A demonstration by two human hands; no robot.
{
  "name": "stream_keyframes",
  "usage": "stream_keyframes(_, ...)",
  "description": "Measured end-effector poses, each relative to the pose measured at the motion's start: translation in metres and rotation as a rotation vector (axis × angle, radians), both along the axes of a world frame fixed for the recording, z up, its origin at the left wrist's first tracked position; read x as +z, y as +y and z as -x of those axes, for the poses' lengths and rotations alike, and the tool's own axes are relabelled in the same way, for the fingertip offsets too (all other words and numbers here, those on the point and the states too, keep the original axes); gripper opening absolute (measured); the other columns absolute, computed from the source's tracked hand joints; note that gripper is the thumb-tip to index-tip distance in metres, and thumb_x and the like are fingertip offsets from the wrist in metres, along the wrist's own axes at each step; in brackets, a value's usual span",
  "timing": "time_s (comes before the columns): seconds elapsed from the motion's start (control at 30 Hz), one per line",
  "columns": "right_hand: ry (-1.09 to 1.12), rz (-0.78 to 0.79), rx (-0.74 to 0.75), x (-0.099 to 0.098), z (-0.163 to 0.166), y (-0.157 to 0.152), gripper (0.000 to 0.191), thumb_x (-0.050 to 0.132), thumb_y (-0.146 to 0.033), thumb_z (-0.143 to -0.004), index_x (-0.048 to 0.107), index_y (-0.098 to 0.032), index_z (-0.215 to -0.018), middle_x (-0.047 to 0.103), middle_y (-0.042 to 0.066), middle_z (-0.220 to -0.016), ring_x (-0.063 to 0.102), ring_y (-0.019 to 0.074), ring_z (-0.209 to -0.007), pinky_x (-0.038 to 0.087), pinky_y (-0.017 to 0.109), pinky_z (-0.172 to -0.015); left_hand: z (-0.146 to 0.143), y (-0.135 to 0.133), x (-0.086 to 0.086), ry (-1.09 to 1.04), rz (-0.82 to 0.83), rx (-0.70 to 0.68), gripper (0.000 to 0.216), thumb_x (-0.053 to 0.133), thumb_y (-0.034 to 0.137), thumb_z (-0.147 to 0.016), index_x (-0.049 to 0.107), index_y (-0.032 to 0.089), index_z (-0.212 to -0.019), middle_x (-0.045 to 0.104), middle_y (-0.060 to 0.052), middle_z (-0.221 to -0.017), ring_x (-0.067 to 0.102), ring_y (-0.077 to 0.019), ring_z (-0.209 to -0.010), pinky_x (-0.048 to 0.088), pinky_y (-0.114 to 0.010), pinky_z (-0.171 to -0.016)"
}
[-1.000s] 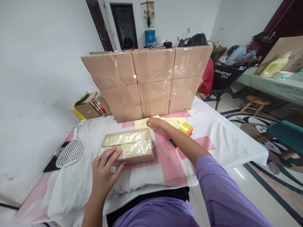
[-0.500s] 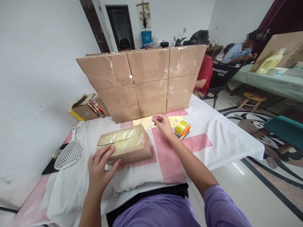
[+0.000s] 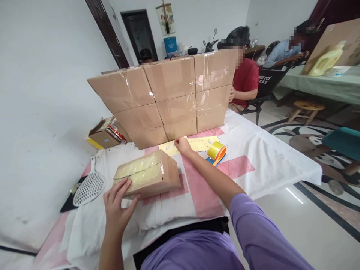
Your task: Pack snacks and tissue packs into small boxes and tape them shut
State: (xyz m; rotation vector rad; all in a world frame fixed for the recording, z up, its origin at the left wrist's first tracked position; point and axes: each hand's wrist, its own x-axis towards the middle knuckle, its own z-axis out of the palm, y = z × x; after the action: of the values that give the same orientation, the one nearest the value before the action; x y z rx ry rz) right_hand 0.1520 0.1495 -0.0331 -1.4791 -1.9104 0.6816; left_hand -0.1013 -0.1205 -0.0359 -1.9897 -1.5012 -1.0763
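A taped cardboard box (image 3: pixel 146 170) lies on the cloth-covered table in front of me. My left hand (image 3: pixel 119 200) rests on its left end, fingers spread over the top edge and the thumb apart along the front face. Beyond the box, my right hand (image 3: pixel 182 145) is closed over a pale yellow strip (image 3: pixel 201 144) with printed marks; whatever its fingers hold is hidden. Right of that hand stands a roll of yellow tape (image 3: pixel 215 150) on an orange dispenser (image 3: pixel 221 156), with something blue beneath it.
Stacked taped cartons (image 3: pixel 176 97) form a wall at the table's back. A white perforated scoop (image 3: pixel 90 187) lies at the left, near an open carton (image 3: pixel 104 137). A person in a red top (image 3: pixel 249 78) sits behind the cartons; another person in blue (image 3: pixel 281 56) sits farther right.
My right hand has shifted left along the yellow strip, and its fingers have curled inward. My left hand stays on the box. The camera view has turned slightly.
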Motion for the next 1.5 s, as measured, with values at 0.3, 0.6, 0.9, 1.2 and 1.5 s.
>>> stream_keyframes(0.3,-0.210,0.089,0.014,-0.016,0.011,0.012,0.027,0.059,-0.010,-0.089,0.076,-0.018,-0.109,0.075,0.012,-0.112,0.067,0.0234,-0.107,0.051,0.028,-0.083,0.014,0.002,-0.006,-0.119,-0.023,0.020,0.063,0.079,0.028,-0.083,0.055,0.024,-0.142,0.064,-0.018,-0.132,0.059,-0.0347,-0.124,0.040,-0.052,-0.107)
stream_keyframes(0.6,-0.360,0.073,0.110,-0.008,0.030,0.025,0.028,0.059,-0.021,-0.094,0.075,-0.022,-0.118,0.058,0.015,-0.136,0.047,0.0318,-0.132,0.041,0.041,-0.104,0.015,0.003,-0.008,-0.147,-0.026,0.038,0.064,0.079,0.028,-0.083,0.055,0.025,-0.143,0.064,-0.018,-0.132,0.059,-0.0341,-0.124,0.039,-0.054,-0.108)
stream_keyframes(0.9,-0.247,0.010,0.253,-0.019,0.053,0.029,0.010,0.066,-0.009,-0.081,0.072,-0.017,-0.084,0.060,0.015,-0.120,0.047,0.0320,-0.124,0.035,0.044,-0.107,0.021,0.000,-0.013,-0.239,-0.033,0.060,0.066,0.078,0.028,-0.084,0.054,0.024,-0.144,0.062,-0.018,-0.134,0.057,-0.0350,-0.128,0.038,-0.057,-0.111)
stream_keyframes(1.2,0.251,0.087,0.386,0.009,0.009,-0.003,0.017,0.058,-0.032,-0.087,0.047,-0.022,-0.079,0.056,-0.005,-0.067,0.052,0.0111,-0.058,0.040,0.023,-0.055,0.023,0.002,-0.013,-0.227,-0.046,0.055,0.063,0.078,0.030,-0.084,0.054,0.022,-0.142,0.063,-0.018,-0.134,0.058,-0.0341,-0.127,0.039,-0.057,-0.111)
stream_keyframes(1.5,0.615,0.472,0.681,0.042,-0.054,-0.085,0.034,0.086,-0.040,-0.074,0.061,-0.018,-0.079,0.065,-0.003,-0.056,0.045,0.0067,-0.046,0.033,0.020,-0.047,0.012,0.002,-0.008,-0.182,0.008,0.077,0.061,0.080,0.033,-0.081,0.056,0.026,-0.138,0.063,-0.015,-0.136,0.059,-0.0352,-0.125,0.038,-0.055,-0.110)
